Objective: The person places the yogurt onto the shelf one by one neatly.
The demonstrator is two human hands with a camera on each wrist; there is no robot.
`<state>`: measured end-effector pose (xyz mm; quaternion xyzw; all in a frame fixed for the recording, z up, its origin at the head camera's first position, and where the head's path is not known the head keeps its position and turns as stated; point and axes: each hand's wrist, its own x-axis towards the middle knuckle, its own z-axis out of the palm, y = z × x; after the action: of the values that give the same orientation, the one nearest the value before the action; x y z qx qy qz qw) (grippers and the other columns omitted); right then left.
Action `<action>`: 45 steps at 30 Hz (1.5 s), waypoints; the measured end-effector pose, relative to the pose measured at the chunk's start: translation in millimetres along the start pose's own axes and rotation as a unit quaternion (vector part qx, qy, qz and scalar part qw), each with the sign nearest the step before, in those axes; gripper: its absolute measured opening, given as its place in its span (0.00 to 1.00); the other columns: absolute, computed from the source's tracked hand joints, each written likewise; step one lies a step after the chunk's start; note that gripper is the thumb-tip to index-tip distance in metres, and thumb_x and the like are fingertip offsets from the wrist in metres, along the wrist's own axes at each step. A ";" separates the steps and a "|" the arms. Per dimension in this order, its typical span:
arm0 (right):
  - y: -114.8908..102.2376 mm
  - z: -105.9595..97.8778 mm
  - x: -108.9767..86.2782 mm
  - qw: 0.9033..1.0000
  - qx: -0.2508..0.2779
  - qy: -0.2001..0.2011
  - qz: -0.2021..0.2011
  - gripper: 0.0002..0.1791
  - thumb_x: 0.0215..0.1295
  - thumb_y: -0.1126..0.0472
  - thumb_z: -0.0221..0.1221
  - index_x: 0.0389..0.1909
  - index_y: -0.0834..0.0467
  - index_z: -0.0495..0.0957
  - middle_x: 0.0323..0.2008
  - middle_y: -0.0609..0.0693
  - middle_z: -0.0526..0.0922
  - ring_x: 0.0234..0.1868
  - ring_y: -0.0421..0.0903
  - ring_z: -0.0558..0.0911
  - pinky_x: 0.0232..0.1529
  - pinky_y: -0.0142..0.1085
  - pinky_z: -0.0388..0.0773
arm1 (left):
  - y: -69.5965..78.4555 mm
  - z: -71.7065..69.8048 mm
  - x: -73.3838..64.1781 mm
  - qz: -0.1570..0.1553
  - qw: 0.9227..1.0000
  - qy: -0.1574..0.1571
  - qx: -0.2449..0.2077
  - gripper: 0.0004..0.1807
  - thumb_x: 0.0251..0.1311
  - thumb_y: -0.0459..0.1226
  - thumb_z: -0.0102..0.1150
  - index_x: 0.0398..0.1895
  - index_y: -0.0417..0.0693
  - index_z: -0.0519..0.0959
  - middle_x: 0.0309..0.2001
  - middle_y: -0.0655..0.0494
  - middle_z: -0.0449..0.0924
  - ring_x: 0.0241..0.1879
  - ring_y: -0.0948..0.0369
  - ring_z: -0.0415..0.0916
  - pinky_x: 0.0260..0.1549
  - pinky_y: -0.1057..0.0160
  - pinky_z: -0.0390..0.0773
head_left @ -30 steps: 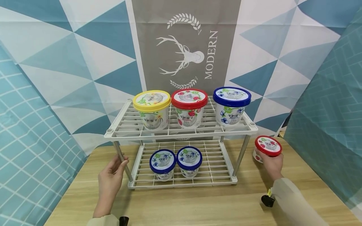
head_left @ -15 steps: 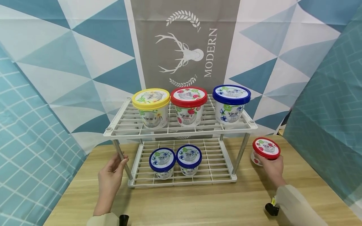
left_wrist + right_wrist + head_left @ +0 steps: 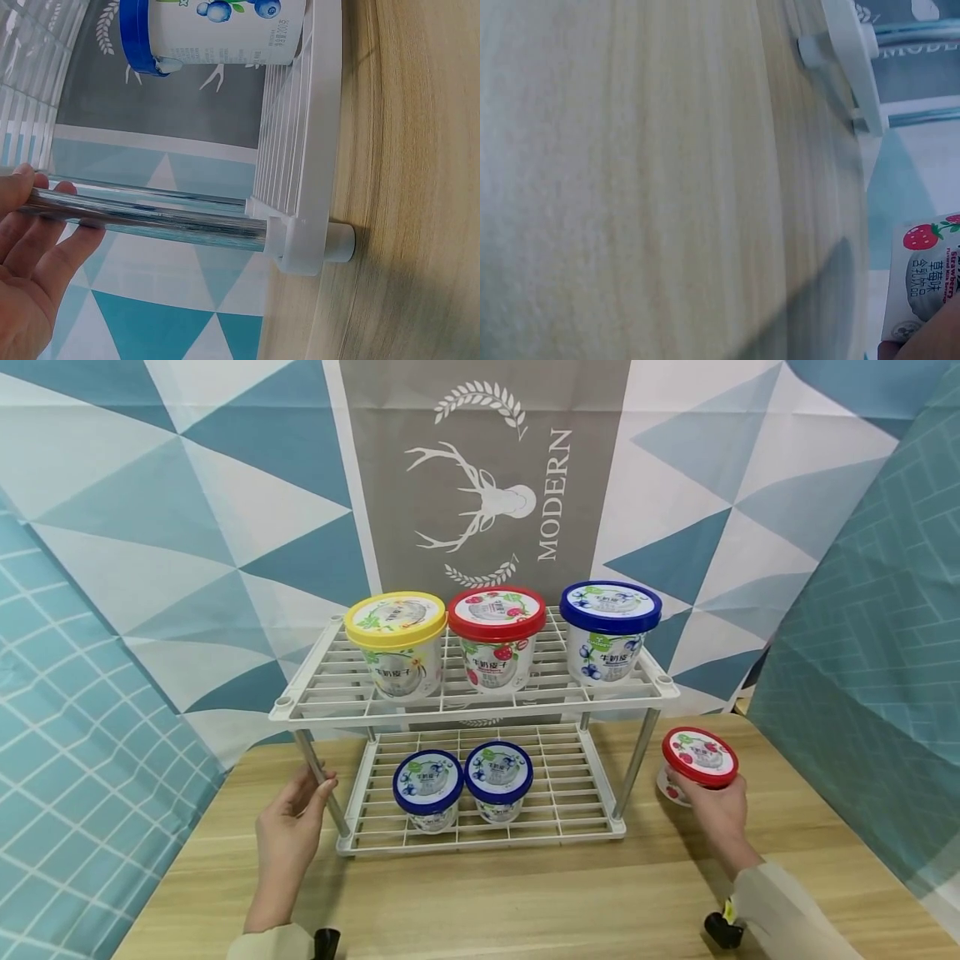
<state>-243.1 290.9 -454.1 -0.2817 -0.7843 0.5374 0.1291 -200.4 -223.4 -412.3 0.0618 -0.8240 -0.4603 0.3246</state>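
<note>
My left hand [image 3: 288, 831] holds the left front metal post [image 3: 330, 806] of a white two-tier rack [image 3: 480, 718]. In the left wrist view, thumb and fingers lie on either side of that post [image 3: 165, 217]. Right of the rack, my right hand [image 3: 722, 814] grips a strawberry tub [image 3: 701, 757] with a red lid, just below the lid. In the right wrist view the tub [image 3: 922, 277] is partly cut off and seems raised from the table, its shadow apart from it. Yellow-lidded [image 3: 397, 643], red-lidded [image 3: 495, 639] and blue-lidded [image 3: 609, 631] tubs stand on the upper tier.
Two smaller blue-lidded tubs, a left one [image 3: 428, 789] and a right one [image 3: 498, 781], stand side by side on the lower tier. The rack stands on a wooden table [image 3: 487, 902]. Behind hangs a patterned cloth [image 3: 285, 502], with tile-pattern cloth at both sides.
The right hand has brought the red-lidded tub slightly left and toward me. The left hand stays on the post. The head view has shifted a little.
</note>
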 end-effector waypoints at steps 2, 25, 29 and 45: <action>-2.0 -0.5 -3.4 1.000 0.000 -0.001 -0.002 0.60 0.53 0.40 0.63 0.72 0.62 0.35 0.71 0.65 0.49 0.69 0.64 0.53 0.66 0.60 0.58 | -0.2 0.0 -0.1 0.000 1.000 0.000 -0.002 0.14 0.58 0.34 0.61 0.49 0.46 0.80 0.38 0.65 0.83 0.34 0.92 0.70 0.33 0.89 0.70; -12.3 -9.0 -28.0 0.998 -0.033 -0.017 -0.056 0.57 0.56 0.42 0.62 0.72 0.59 0.34 0.70 0.66 0.50 0.67 0.66 0.55 0.62 0.63 0.61 | -2.0 0.6 0.1 0.001 1.000 0.007 -0.023 0.13 0.58 0.34 0.61 0.48 0.46 0.81 0.33 0.88 0.75 0.33 0.91 0.71 0.33 0.88 0.71; -13.4 -11.8 -32.3 0.997 -0.038 -0.016 -0.068 0.55 0.57 0.44 0.62 0.71 0.59 0.35 0.69 0.66 0.51 0.67 0.65 0.55 0.62 0.63 0.62 | -1.6 0.4 -0.1 0.004 1.000 0.006 -0.025 0.13 0.58 0.34 0.61 0.48 0.45 0.81 0.33 0.90 0.74 0.33 0.91 0.71 0.32 0.88 0.72; -11.7 -21.0 -49.8 0.994 -0.054 -0.022 -0.094 0.56 0.55 0.47 0.65 0.70 0.62 0.37 0.66 0.68 0.53 0.65 0.65 0.57 0.61 0.63 0.63 | -0.6 0.5 -0.9 -0.005 1.000 0.003 -0.029 0.13 0.59 0.36 0.61 0.47 0.46 0.81 0.34 0.87 0.76 0.34 0.89 0.72 0.33 0.88 0.72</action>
<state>-195.8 275.1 -430.2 -0.2013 -0.8379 0.4857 0.1469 -200.1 -223.0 -413.4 0.0572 -0.8090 -0.4855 0.3265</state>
